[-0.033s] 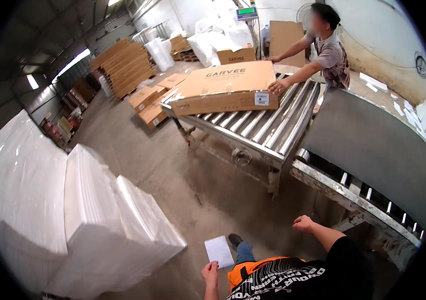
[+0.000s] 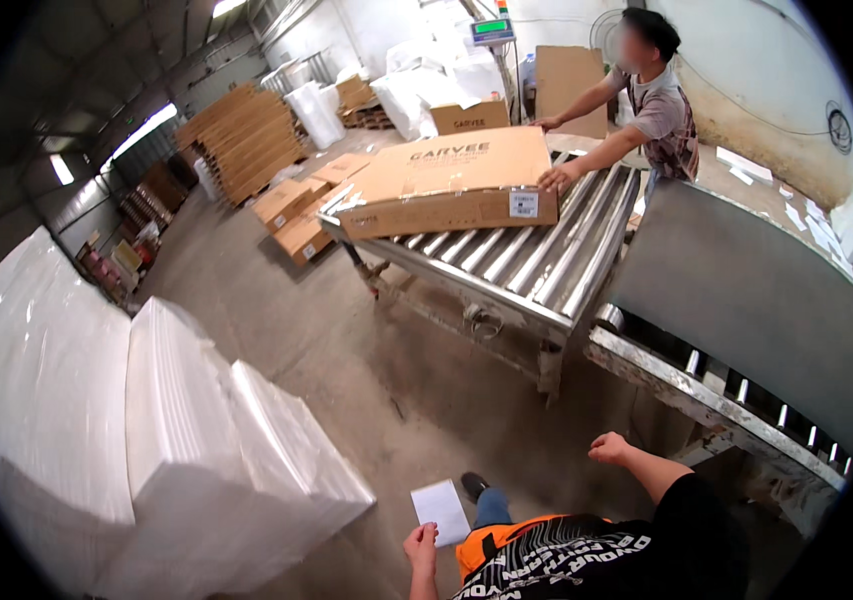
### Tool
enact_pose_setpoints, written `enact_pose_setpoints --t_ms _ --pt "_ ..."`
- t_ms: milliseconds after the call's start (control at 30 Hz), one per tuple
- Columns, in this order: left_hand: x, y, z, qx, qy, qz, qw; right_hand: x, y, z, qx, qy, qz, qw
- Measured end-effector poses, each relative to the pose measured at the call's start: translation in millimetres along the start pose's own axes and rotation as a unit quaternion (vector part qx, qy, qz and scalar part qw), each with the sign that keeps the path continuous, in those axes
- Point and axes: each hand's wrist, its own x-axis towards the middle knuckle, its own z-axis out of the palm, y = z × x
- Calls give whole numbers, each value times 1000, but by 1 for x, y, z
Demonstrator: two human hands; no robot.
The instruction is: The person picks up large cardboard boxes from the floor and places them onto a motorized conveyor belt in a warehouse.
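My left hand [image 2: 420,543] is low in the picture, its fingers closed on the edge of a white sheet of paper [image 2: 441,508]. The sheet hangs over the floor beside my shoe. My right hand [image 2: 607,448] is out to the right, its fingers curled into a loose fist with nothing visible in it. It touches nothing and is nearest to the belt conveyor [image 2: 736,290]. Farther off, a large flat cardboard box [image 2: 446,190] lies on a roller table [image 2: 516,262]. A co-worker [image 2: 661,110] across the table has both hands on the box's right end.
Tall white plastic-wrapped bundles [image 2: 186,420] stand close on my left. More cardboard boxes [image 2: 296,205] lie on the floor beyond the roller table, with stacked flat cardboard [image 2: 241,140] behind. A scale display [image 2: 492,32] rises at the back. Paper scraps [image 2: 811,220] lie at far right.
The view has shifted very slightly. My hands, the sheet of paper, the box and the co-worker show no clear movement of their own.
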Motion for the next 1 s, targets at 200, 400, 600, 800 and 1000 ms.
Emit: enact_pose_setpoints --t_ms 200,400,600,800,1000 --pt "145 116 36 25 -45 23 998 32 -101 -11 15 52 27 998" --pt "265 192 68 69 -102 125 984 104 -152 -36 48 111 -11 993" --pt "342 176 75 15 -106 79 991 154 -219 -80 125 175 13 976" --pt "380 234 85 137 -97 99 981 256 -248 -114 236 282 -80 926" --pt "487 210 67 58 -14 -8 998 318 -259 -159 289 373 -74 879"
